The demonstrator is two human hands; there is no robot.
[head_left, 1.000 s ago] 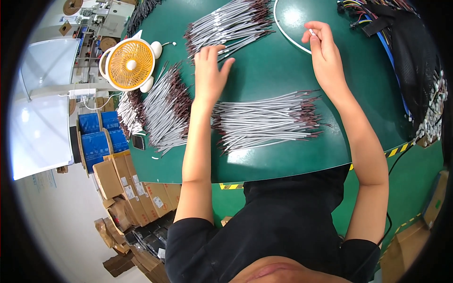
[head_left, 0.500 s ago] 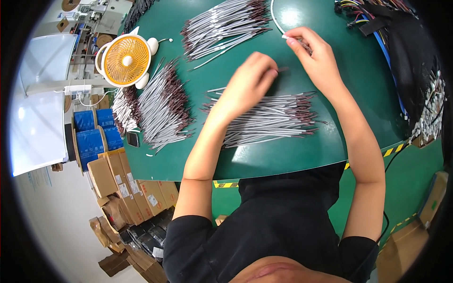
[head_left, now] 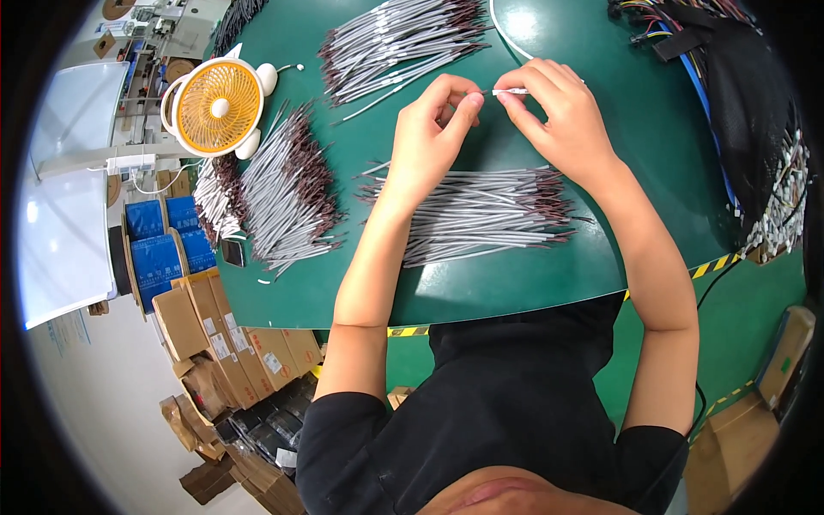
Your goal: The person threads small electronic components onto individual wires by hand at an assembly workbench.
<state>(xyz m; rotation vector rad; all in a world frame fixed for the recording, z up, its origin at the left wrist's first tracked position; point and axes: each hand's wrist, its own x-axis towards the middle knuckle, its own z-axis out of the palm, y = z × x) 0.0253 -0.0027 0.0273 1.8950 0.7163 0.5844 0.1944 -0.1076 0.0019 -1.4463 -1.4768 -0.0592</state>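
- Wire piece [head_left: 512,90], short and pale, is held just above the green worktop [head_left: 515,275], beyond the nearest bundle, pinched between both hands.
- Worktop: a rounded green surface with a yellow-and-black striped edge; its far side is cut off by the top of the picture.
- Nearest bundle of grey wires [head_left: 481,215], with dark reddish ends, lies flat across the worktop under both wrists; the left forearm hides part of its left end.
- Second heap of grey wires [head_left: 287,193] lies to the left, running away from the person, well apart from the hands.
- Third heap [head_left: 399,39] lies further off, toward the top rim.
- Orange desk fan [head_left: 216,106] stands at the left edge of the worktop, near the second heap.
- Left hand [head_left: 429,129]: grip nearly closed, thumb and forefinger tips pressed together at the left end of the wire piece; the other fingers are curled in.
- Right hand [head_left: 558,116]: grip closed the same way, fingertips pinching the piece's right part; its fingers hide how far the wire runs on.
- Dark tangle of cables [head_left: 747,112] at the right rim is bent by the lens and hard to make out.
- Whether the piece has a fitting on its end is too small to tell.
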